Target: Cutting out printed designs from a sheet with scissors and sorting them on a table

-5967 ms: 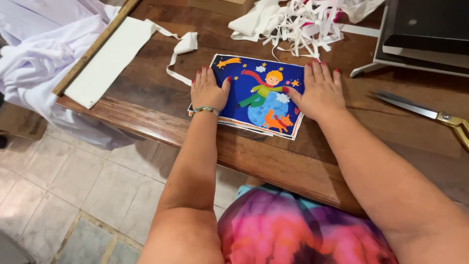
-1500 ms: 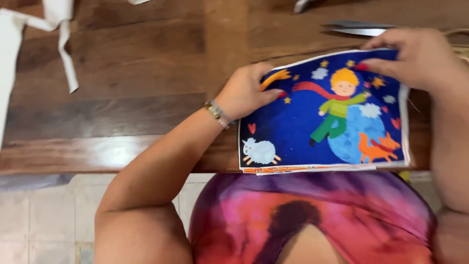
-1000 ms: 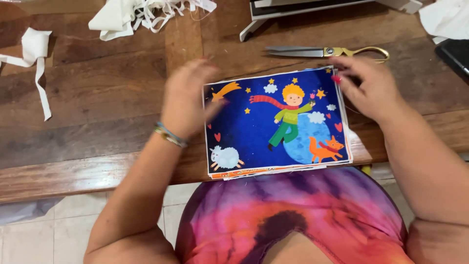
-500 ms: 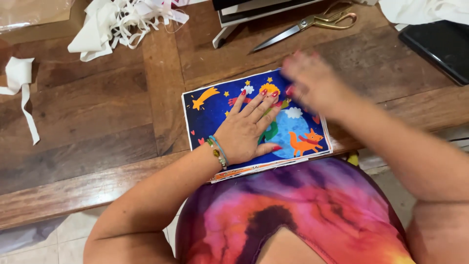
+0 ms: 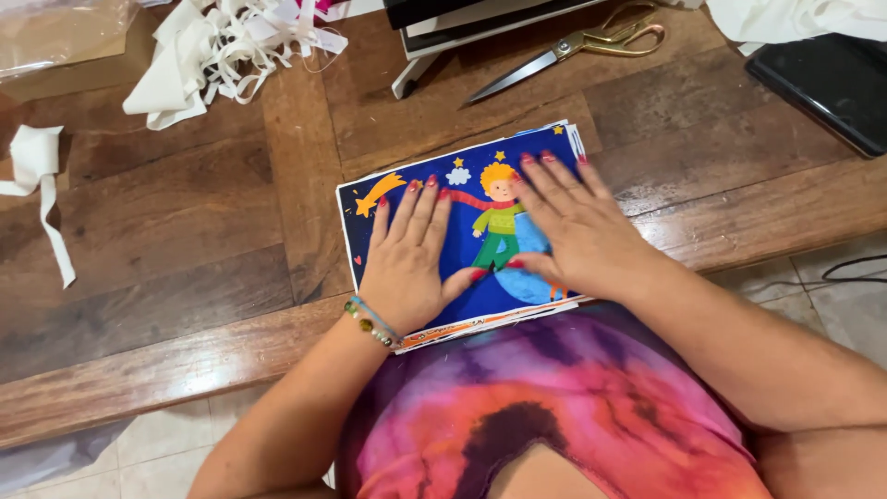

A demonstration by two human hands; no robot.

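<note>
A loose white fabric strip (image 5: 42, 189) is seen at the far left of the wooden table (image 5: 185, 222), and a heap of white fabric scraps (image 5: 226, 51) is piled further back. No container with contents is shown. A blue illustrated fabric panel (image 5: 462, 176), printed with a shooting star, small stars, a cloud and a yellow-haired figure, is laid flat at the near edge of the table, just in front of the person's pink and purple top. The left hand (image 5: 407, 263) is pressed palm down on the left half of the panel, its fingers (image 5: 427, 208) stretched out and spread, nothing being gripped; a beaded bracelet (image 5: 371, 323) is worn at the wrist. The right hand (image 5: 577, 231) is laid flat on the right half, fingers likewise open and pointed away, thumbs nearly meeting. Beyond the panel, gold-handled scissors (image 5: 568, 51) are placed, and a dark flat device (image 5: 818, 83) is seen at the far right.
</note>
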